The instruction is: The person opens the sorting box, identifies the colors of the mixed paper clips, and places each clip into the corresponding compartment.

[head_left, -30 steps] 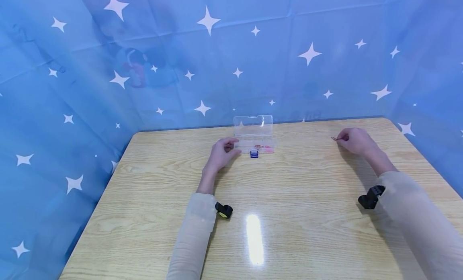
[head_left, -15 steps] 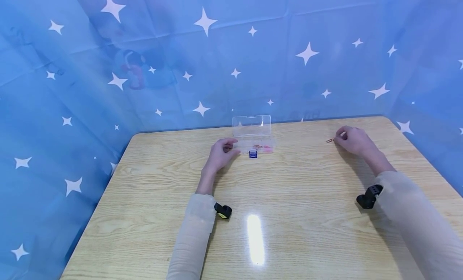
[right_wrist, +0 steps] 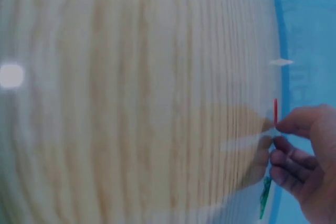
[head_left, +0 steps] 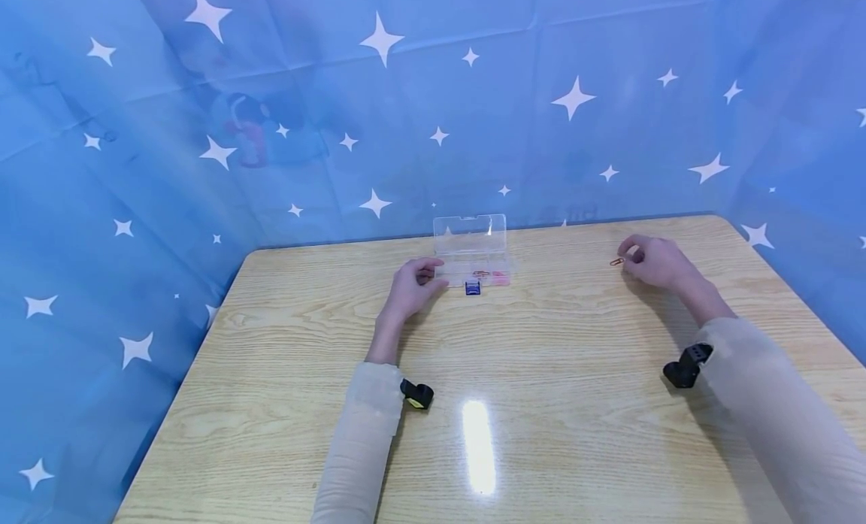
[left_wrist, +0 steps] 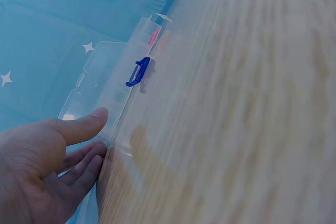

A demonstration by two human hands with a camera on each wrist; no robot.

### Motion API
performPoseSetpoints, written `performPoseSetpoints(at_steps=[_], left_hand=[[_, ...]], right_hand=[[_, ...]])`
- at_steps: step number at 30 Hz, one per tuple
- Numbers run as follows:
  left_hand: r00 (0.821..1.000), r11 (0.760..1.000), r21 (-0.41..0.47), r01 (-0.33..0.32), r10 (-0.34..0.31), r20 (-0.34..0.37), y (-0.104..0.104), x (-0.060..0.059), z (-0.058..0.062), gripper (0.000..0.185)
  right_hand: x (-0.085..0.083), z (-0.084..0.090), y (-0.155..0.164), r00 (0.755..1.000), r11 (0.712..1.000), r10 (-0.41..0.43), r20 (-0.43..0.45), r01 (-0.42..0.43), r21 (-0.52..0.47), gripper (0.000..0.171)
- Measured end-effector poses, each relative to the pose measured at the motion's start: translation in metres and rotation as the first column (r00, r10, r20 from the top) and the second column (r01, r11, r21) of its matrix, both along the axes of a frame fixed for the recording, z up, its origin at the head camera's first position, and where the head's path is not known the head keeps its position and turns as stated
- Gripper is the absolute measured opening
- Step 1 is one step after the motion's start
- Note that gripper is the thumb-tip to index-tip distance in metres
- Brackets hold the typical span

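Red wire paper clip (head_left: 616,262), right of centre in the head view, right at the fingertips of the right hand (head_left: 656,261). Thumb and forefinger curve with a gap showing; can't tell if they grip the clip. Right wrist view: clip edge-on, plus a small green object (right_wrist: 265,198) just below the fingers, too blurred to name. Clear plastic compartment box (head_left: 455,270) near frame centre, clear lid (head_left: 470,237) raised at the back, dark blue plastic latch (head_left: 473,287) hanging at the front. Red clips (head_left: 481,274) and pink pieces (head_left: 501,278) in its right part. Left hand (head_left: 408,287) holds the box's left end, thumb and fingers curved around it. Hands well apart. Light wood-grain tabletop (head_left: 541,343) below, pale sleeves (head_left: 361,434) with black wrist cameras (head_left: 416,394), blue cloth backdrop (head_left: 406,95) with white stars behind.
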State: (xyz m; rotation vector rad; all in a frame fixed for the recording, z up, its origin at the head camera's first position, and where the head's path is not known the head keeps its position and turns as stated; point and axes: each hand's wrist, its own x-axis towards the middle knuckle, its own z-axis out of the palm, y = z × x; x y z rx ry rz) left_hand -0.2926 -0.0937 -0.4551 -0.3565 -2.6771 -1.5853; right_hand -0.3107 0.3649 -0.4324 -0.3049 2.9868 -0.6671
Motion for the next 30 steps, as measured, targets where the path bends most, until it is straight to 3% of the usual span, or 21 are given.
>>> performPoseSetpoints(at_steps=[13, 30], left_hand=[[1.0, 1.0, 0.005, -0.005, 0.005, -0.009, -0.001, 0.001, 0.001, 0.036], [1.0, 1.0, 0.009, 0.01, -0.01, 0.004, -0.001, 0.001, -0.001, 0.039]], right_hand=[[0.001, 0.001, -0.005, 0.999, 1.0, 0.012, -0.031, -0.012, 0.013, 0.024], [0.005, 0.009, -0.036, 0.996, 0.998, 0.07, -0.052, -0.07, 0.009, 0.021]])
